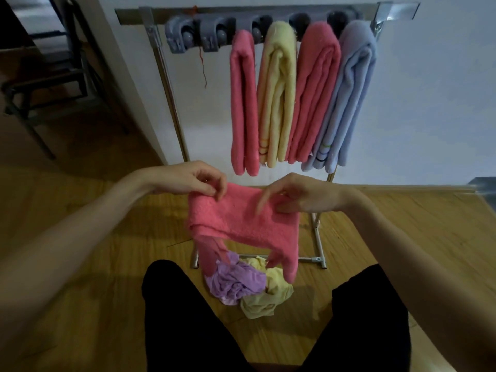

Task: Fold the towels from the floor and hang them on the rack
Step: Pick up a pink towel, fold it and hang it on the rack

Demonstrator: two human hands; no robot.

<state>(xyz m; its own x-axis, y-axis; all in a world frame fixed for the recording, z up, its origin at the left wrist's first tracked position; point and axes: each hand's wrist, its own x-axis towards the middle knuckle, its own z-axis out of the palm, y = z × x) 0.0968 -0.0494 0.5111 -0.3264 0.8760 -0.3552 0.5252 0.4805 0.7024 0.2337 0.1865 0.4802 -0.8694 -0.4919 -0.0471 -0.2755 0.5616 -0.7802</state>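
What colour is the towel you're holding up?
Pink. Both hands pinch the held towel by its top edge; the head view shows it.

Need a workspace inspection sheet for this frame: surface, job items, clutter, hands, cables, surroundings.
Surface: wooden floor, bare boards around the pile.
Job's things: rack carries four folded towels, in order pink, yellow, pink and blue; two grey clips at its left end are free. Held pink towel partly folded. Purple towel and yellow towel crumpled on floor.
Clutter: nothing seen.
Hands: left hand and right hand each pinch the held towel's top edge.
Cables: nothing seen; a red thread dangles from the rack.
Surroundings: white wall, dark chair on the left.
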